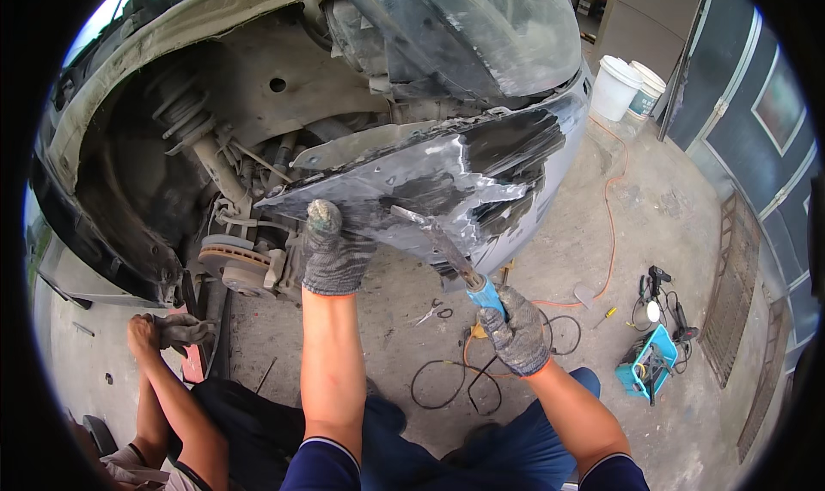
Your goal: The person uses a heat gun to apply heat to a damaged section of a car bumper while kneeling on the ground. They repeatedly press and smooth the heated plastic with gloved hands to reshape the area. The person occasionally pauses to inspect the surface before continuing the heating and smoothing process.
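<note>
My left hand, in a grey knitted glove, grips the left part of a grey, damaged bumper with scraped dark patches and pale, jagged marks. My gloved right hand is closed round the blue handle of a long metal tool, whose flat tip lies at the bumper's face. Behind the bumper are the exposed wheel well, a strut and a rusty brake disc. A cloudy headlamp sits above it.
At lower left a co-worker's hands hold a grey cloth. On the concrete floor lie cables, scissors, power tools and a turquoise tool box. Two white buckets stand near a grey door; metal grates lie right.
</note>
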Demonstrator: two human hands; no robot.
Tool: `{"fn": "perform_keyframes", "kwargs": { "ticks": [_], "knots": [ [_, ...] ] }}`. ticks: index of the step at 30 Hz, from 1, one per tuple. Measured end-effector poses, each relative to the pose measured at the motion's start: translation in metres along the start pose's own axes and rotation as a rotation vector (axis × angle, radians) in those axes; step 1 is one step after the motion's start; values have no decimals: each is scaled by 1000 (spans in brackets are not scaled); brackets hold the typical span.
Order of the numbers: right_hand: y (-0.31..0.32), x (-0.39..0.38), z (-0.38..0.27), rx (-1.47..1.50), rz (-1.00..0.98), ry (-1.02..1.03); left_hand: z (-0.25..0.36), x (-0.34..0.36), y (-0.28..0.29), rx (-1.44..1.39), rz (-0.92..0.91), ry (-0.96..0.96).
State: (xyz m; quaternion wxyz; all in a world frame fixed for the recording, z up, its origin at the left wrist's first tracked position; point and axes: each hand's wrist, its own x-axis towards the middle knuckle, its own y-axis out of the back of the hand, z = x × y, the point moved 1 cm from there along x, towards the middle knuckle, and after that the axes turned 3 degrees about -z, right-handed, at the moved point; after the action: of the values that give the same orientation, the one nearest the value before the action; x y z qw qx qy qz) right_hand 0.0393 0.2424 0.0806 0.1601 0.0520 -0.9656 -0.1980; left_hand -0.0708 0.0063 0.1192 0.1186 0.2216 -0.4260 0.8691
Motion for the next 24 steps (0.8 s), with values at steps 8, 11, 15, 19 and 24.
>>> {"fn": "perform_keyframes", "kwargs": {
  "ticks": [8, 11, 15, 19, 24],
  "knots": [
    [-3, 0, 9, -100, -11, -7, 3, -5, 14, 16, 14, 3],
    [-3, -2, 13, -39, -19, -67, 4, -5, 8, 35, 61, -30],
    [-7, -9, 19, -16, -15, -84, 5, -7, 9, 108, 106, -19],
    [-12, -4, 23, -97, 8, 16, 6, -8, 12, 149, 119, -25],
    [-2, -25, 43, -28, -2, -107, 4, -7, 4, 104, 123, -42]
  ]
}}
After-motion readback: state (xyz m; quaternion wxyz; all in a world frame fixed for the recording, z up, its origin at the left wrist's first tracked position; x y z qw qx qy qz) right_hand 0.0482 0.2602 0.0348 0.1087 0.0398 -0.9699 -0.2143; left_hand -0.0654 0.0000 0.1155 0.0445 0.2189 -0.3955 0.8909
